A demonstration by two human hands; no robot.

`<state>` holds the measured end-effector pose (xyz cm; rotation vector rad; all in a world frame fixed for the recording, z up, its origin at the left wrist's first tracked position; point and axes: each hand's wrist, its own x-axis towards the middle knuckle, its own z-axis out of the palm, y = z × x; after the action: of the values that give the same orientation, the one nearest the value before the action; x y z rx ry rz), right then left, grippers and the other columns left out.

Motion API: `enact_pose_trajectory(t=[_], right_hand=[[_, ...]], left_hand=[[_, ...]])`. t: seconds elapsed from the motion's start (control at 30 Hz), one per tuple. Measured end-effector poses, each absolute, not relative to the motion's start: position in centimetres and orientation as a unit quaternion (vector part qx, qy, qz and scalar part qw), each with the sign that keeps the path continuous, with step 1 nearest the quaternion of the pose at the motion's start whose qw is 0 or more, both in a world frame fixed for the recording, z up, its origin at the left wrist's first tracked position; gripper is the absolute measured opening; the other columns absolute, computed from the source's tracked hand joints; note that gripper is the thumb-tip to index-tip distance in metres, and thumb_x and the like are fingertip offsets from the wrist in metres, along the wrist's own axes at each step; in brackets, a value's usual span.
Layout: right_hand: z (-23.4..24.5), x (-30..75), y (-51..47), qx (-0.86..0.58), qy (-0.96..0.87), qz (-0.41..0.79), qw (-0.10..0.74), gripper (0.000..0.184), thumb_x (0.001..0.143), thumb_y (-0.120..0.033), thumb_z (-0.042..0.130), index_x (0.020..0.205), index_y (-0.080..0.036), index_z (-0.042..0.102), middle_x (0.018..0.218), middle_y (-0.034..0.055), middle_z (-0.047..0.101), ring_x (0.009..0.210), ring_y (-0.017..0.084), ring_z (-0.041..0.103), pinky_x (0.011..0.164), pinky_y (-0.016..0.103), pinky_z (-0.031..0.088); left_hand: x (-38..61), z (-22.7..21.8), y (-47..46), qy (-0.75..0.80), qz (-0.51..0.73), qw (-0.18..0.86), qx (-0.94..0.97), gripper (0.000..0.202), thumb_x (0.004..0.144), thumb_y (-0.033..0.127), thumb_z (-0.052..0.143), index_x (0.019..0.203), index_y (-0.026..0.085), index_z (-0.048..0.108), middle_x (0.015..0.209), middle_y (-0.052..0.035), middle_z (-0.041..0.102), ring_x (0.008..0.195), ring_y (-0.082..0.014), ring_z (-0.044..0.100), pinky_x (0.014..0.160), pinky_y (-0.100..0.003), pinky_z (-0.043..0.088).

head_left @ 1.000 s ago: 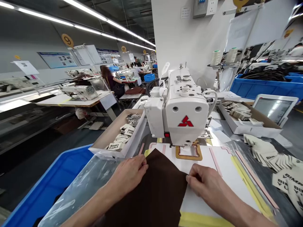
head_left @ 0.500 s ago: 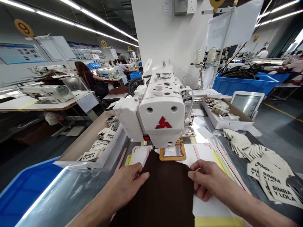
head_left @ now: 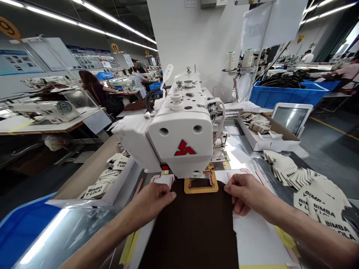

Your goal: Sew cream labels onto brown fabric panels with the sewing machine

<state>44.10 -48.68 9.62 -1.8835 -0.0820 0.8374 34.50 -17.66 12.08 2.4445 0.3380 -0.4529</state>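
A dark brown fabric piece point(head_left: 196, 220) lies on the white template board point(head_left: 258, 239) in front of the white sewing machine point(head_left: 179, 138). Its far edge sits under the tan rectangular clamp frame point(head_left: 201, 185) below the machine head. My left hand point(head_left: 153, 200) pinches the fabric's far left corner, fingers closed on it. At the far right corner, my right hand point(head_left: 246, 192) grips the fabric with curled fingers.
A cardboard tray of "BIMBA Y LOLA" labels point(head_left: 103, 179) sits left of the machine, loose labels point(head_left: 308, 186) fan out on the right. Another label box point(head_left: 266, 134) and a tablet point(head_left: 291, 117) stand behind. A blue bin point(head_left: 25, 228) is at near left. Other workers sit at distant machines.
Both hands have slid the brown fabric forward, so its far edge now lies under the clamp frame. The camera has moved closer to the machine.
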Motion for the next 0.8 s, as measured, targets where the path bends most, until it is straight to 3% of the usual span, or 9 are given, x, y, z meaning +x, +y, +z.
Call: enact_pose_trajectory(t=[0.17, 0.3, 0.4, 0.5, 0.6, 0.67, 0.73, 0.8], right_hand=[[9.5, 46.6, -48.3, -0.808, -0.056, 0.331, 0.485, 0.013, 0.099, -0.025, 0.058, 0.089, -0.018, 0.061, 0.067, 0.0007, 0.068, 0.049, 0.015, 0.067, 0.046, 0.024, 0.055], [9.6, 48.7, -48.0, -0.832, -0.070, 0.320, 0.448, 0.010, 0.096, -0.024, 0.064, 0.088, -0.018, 0.061, 0.064, 0.0011, 0.067, 0.046, 0.015, 0.064, 0.042, 0.023, 0.049], [10.0, 49.2, -47.7, -0.841, -0.092, 0.322, 0.424, 0.016, 0.095, -0.029, 0.066, 0.084, -0.019, 0.060, 0.062, 0.0005, 0.066, 0.046, 0.014, 0.061, 0.041, 0.023, 0.044], [10.6, 48.7, -47.8, -0.847, -0.114, 0.319, 0.409, 0.025, 0.097, -0.036, 0.065, 0.078, -0.020, 0.058, 0.061, 0.0006, 0.065, 0.048, 0.013, 0.058, 0.043, 0.022, 0.041], [11.2, 47.8, -48.0, -0.855, -0.121, 0.322, 0.388, 0.029, 0.095, -0.037, 0.066, 0.072, -0.021, 0.057, 0.059, 0.0007, 0.063, 0.049, 0.013, 0.057, 0.047, 0.023, 0.039], [11.4, 47.5, -48.0, -0.857, -0.124, 0.333, 0.372, 0.029, 0.090, -0.036, 0.070, 0.069, -0.021, 0.057, 0.055, 0.0001, 0.062, 0.048, 0.013, 0.056, 0.048, 0.023, 0.039], [11.5, 47.7, -47.8, -0.858, -0.127, 0.343, 0.360, 0.029, 0.086, -0.033, 0.073, 0.066, -0.021, 0.055, 0.054, -0.0001, 0.061, 0.047, 0.013, 0.055, 0.048, 0.023, 0.038], [11.4, 48.2, -47.5, -0.857, -0.130, 0.350, 0.355, 0.028, 0.085, -0.029, 0.073, 0.065, -0.021, 0.055, 0.055, 0.0005, 0.062, 0.046, 0.014, 0.055, 0.046, 0.024, 0.037]], left_hand=[[36.1, 12.1, -17.8, 0.130, -0.188, 0.326, 0.917, 0.048, 0.087, 0.056, 0.056, 0.066, 0.021, 0.031, 0.059, 0.0049, 0.032, 0.059, -0.0125, 0.037, 0.060, -0.028, 0.023], [37.1, 12.3, -17.8, 0.142, -0.200, 0.346, 0.906, 0.043, 0.084, 0.059, 0.059, 0.068, 0.021, 0.047, 0.058, 0.0027, 0.050, 0.056, -0.0133, 0.045, 0.056, -0.026, 0.027], [37.9, 12.4, -18.0, 0.146, -0.208, 0.373, 0.892, 0.047, 0.083, 0.066, 0.057, 0.090, 0.020, 0.064, 0.060, 0.0006, 0.060, 0.054, -0.0164, 0.051, 0.051, -0.026, 0.031], [38.3, 12.3, -18.3, 0.140, -0.210, 0.392, 0.885, 0.055, 0.083, 0.067, 0.053, 0.107, 0.019, 0.067, 0.055, 0.0028, 0.056, 0.051, -0.0185, 0.053, 0.048, -0.027, 0.030], [37.7, 12.4, -18.3, 0.132, -0.217, 0.389, 0.885, 0.041, 0.085, 0.060, 0.054, 0.083, 0.021, 0.064, 0.052, 0.0019, 0.056, 0.049, -0.0165, 0.051, 0.050, -0.027, 0.028], [37.2, 12.5, -18.0, 0.128, -0.223, 0.377, 0.890, 0.037, 0.084, 0.051, 0.057, 0.062, 0.021, 0.049, 0.049, 0.0003, 0.057, 0.049, -0.0139, 0.046, 0.051, -0.027, 0.027], [36.9, 12.5, -17.7, 0.124, -0.229, 0.362, 0.895, 0.040, 0.081, 0.042, 0.059, 0.054, 0.021, 0.038, 0.046, -0.0010, 0.056, 0.048, -0.0128, 0.041, 0.051, -0.028, 0.025], [37.1, 12.3, -17.3, 0.122, -0.236, 0.354, 0.897, 0.038, 0.080, 0.038, 0.059, 0.051, 0.022, 0.041, 0.046, -0.0018, 0.058, 0.048, -0.0139, 0.043, 0.051, -0.028, 0.026]])
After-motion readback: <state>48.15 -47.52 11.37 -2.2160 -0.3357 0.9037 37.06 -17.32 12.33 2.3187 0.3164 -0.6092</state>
